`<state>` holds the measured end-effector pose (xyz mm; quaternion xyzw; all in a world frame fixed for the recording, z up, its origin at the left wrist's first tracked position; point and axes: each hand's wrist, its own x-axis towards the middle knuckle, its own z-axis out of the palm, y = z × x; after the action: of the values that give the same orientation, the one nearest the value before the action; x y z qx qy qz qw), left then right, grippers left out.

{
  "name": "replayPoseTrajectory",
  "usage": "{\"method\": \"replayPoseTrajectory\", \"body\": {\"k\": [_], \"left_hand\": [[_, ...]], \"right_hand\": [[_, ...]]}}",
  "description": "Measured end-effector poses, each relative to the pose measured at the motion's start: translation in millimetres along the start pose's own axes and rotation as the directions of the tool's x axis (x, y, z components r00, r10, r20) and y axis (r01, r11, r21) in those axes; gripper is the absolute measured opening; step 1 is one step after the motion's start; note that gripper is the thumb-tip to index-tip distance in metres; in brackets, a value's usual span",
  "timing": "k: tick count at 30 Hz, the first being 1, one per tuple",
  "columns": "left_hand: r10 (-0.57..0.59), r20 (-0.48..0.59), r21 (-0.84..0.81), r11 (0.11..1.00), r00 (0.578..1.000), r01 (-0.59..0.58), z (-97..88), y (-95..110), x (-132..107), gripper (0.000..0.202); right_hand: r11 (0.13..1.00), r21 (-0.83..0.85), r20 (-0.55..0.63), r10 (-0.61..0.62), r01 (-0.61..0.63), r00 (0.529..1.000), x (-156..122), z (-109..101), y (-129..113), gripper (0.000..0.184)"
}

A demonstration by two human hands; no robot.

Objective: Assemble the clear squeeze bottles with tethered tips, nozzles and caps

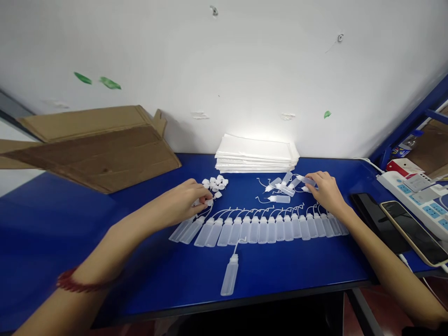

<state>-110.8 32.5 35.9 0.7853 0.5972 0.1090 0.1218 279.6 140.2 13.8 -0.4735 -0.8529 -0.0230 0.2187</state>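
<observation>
My left hand (196, 197) is at the left end of the row, fingers pinched around a small white cap (209, 202), partly hidden. Just beyond it lies a pile of white caps (214, 182). My right hand (325, 188) grips a small translucent squeeze bottle (308, 180) with thumb and fingers, at the right side of a loose heap of capped needle-tip bottles (280, 199). Between my forearms runs a row of translucent bottles (263, 231) lying flat, with thin bent tubes pointing away from me. One single bottle with a bent tube (229, 276) lies nearer the front edge.
A stack of white packets (255, 154) rests against the wall. An opened cardboard box (105, 154) stands at the back left. Two phones (416, 231) and a white power strip (416, 198) with cables occupy the right side of the blue table (280, 268).
</observation>
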Motion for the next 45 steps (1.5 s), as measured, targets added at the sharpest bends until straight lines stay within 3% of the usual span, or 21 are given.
{"method": "replayPoseTrajectory", "body": {"k": [11,16,19,21,24,26,27,30,32,34,39,45], "left_hand": [[-0.11,-0.11,-0.072,0.992,0.988,0.103,-7.9,20,-10,0.024],[-0.276,-0.227,-0.203,0.951,0.934,0.232,-10.7,29,-17,0.03],[-0.319,-0.294,-0.253,0.935,0.901,0.248,-10.4,37,-18,0.028],[-0.311,-0.33,-0.265,0.937,0.891,0.229,-9.4,41,-17,0.025],[-0.258,-0.381,-0.26,0.951,0.888,0.164,-6.8,45,-16,0.023],[-0.225,-0.408,-0.241,0.961,0.885,0.133,-5.1,45,-17,0.022],[-0.215,-0.418,-0.23,0.965,0.883,0.125,-4.6,46,-18,0.02],[-0.193,-0.441,-0.209,0.972,0.877,0.109,-4.4,47,-21,0.019],[-0.19,-0.449,-0.215,0.971,0.873,0.101,-4.6,48,-21,0.019],[-0.189,-0.461,-0.24,0.967,0.867,0.084,-3.6,49,-20,0.019],[-0.175,-0.499,-0.278,0.96,0.849,0.035,3.8,47,-14,0.021],[-0.222,-0.512,-0.35,0.936,0.83,0.034,11.1,44,-9,0.025]], "right_hand": [[0.999,0.033,-0.007,0.017,-0.017,1.0,3,-5,3,0.019],[0.997,0.072,-0.033,-0.001,0.003,0.999,-2,-19,-7,0.019],[0.994,0.102,-0.024,-0.048,0.05,0.999,-15,-35,-31,0.017],[0.972,0.165,0.021,-0.172,0.167,0.985,-28,-46,-59,0.02],[0.883,0.3,0.085,-0.402,0.361,0.912,-52,-55,-110,0.028],[0.823,0.373,0.131,-0.503,0.428,0.854,-67,-52,-142,0.036],[0.811,0.402,0.144,-0.514,0.425,0.845,-73,-48,-155,0.038],[0.843,0.427,0.117,-0.41,0.327,0.905,-88,-30,-184,0.058],[0.847,0.45,0.087,-0.355,0.282,0.931,-95,-18,-194,0.075],[0.868,0.425,0.075,-0.317,0.257,0.946,-100,-10,-199,0.081],[0.924,0.327,0.164,-0.264,0.2,0.951,-101,-7,-202,0.073],[0.913,0.393,0.372,-0.263,0.106,0.89,-94,-9,-201,0.055]]}}
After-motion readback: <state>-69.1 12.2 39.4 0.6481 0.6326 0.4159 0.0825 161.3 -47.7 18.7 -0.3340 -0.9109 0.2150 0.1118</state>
